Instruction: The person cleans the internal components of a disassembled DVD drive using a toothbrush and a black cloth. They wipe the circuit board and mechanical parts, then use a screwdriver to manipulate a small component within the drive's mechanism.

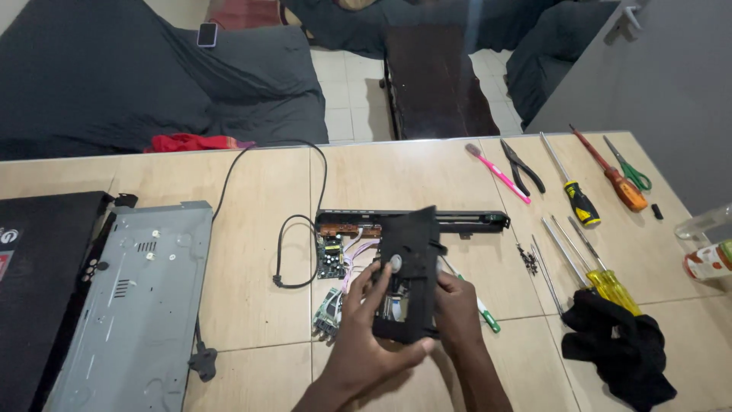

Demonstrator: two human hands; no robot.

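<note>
Both hands hold a black plastic disc-drive tray assembly with a small silver hub at its centre (408, 275), lifted off the tiled tabletop and tilted so its flat face turns toward the camera. Its long axis runs nearly upright, from the near edge of the tabletop toward the far edge, leaning slightly right at the top.

The left hand (364, 339) grips the assembly's lower left side. Its fingers (375, 284) are curled part-way closed around the left edge, and the thumb presses along the bottom. The right hand (456, 309) sits behind the right edge; its fingers are mostly hidden by the black frame, but the hand closes on that side. The assembly lies between the two hands, and both are in contact with it.

Just behind it, a long black front panel strip (457, 220) lies across the middle of the tabletop, with a green circuit board (331, 255) and pale ribbon wires beside it. A grey metal chassis cover (133, 301) rests toward the left edge. A pink-handled tool (497, 173), black pliers (522, 168), yellow-handled screwdrivers (602, 278) and an orange-handled screwdriver (618, 183) lie toward the right edge, with a black cloth (618, 347) near the right near corner.
</note>
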